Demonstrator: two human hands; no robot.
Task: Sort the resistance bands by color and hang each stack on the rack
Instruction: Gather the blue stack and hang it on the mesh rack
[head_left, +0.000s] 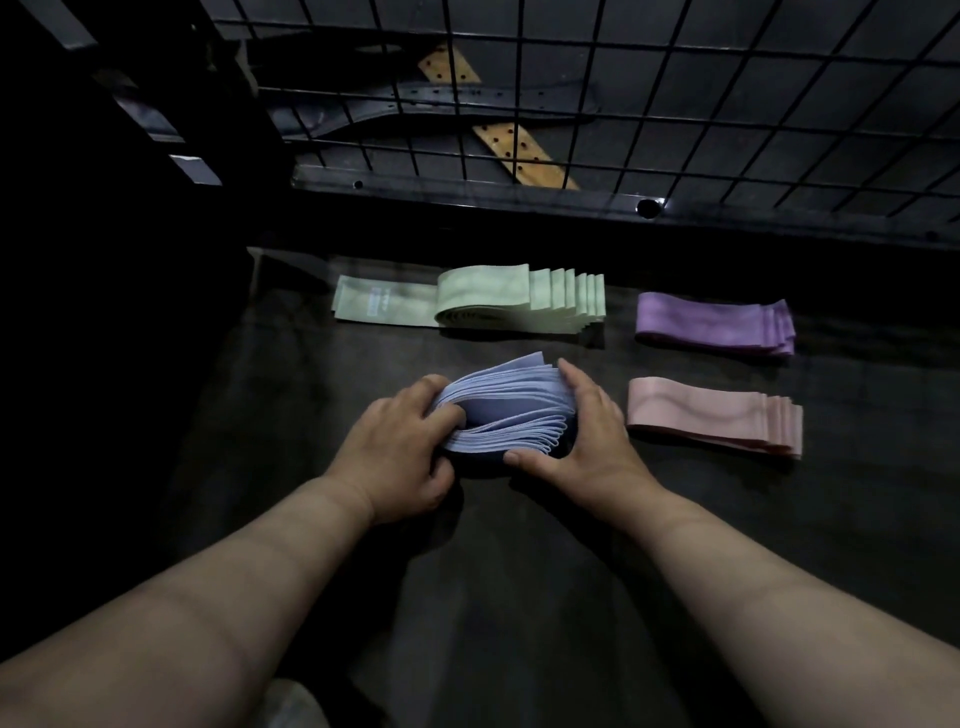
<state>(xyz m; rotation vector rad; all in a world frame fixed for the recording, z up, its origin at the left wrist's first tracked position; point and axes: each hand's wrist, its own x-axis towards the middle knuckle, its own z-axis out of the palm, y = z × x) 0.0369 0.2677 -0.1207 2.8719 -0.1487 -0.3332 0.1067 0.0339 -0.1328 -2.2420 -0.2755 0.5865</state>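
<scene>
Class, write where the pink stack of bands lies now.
In the head view, the pink stack lies on the right of the table, nearer the person than the purple stack, just right of the right hand.

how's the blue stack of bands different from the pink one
The blue stack is held at both ends by the left hand and the right hand; the pink stack lies untouched to its right. The blue stack's bands fan apart with loops gaping; the pink stack's lie flat and neatly stepped. Both are single-colour stacks on the dark table.
</scene>
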